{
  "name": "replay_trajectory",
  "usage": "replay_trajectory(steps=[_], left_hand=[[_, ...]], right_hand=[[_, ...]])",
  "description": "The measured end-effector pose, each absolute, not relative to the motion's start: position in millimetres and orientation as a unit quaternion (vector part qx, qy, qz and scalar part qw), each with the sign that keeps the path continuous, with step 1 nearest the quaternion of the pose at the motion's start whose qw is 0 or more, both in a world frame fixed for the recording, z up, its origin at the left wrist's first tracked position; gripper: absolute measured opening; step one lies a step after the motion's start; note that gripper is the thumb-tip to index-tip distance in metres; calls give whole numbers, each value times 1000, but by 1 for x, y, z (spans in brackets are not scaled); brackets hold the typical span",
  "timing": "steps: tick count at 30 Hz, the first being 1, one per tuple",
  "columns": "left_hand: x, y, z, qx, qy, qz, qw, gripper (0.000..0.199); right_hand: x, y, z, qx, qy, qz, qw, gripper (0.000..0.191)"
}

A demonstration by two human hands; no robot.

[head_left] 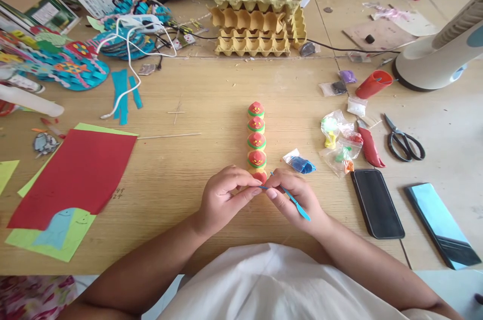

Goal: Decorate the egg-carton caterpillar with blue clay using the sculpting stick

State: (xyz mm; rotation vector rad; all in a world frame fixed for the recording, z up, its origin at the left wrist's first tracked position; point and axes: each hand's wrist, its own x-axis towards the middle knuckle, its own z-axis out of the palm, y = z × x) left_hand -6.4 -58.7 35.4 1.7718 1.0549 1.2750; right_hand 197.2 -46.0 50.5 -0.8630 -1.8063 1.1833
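Note:
My left hand [227, 194] pinches one end of a thin blue strand [263, 187], probably clay. My right hand [296, 199] has its thumb and finger at the strand's other end. A blue plastic modelling knife [298, 205] also lies in my right hand, its flat end pointing down to the right. Just beyond the fingertips runs a row of egg-carton cups [257, 141] with red and green tops and small yellow faces. The nearest cup [259, 177] is partly hidden by my hands. An opened packet of blue clay [302, 163] lies right of the row.
At right are bags of coloured clay [339, 139], a red utility knife [371, 146], scissors [403, 141], a black phone [378, 204] and another phone [441, 224]. Red paper [79, 174] lies left. Egg cartons [256, 23] stand at the back; a white appliance [426, 58] is back right.

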Motion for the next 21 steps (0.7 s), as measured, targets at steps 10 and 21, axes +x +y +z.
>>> replay_trajectory(steps=[10, 21], left_hand=[[-7, -58, 37, 702, 394, 507, 309, 12], [-8, -60, 35, 714, 379, 485, 333, 19]], right_hand=[[195, -48, 44, -342, -702, 460, 422, 4], [195, -48, 44, -345, -729, 400, 435, 16]])
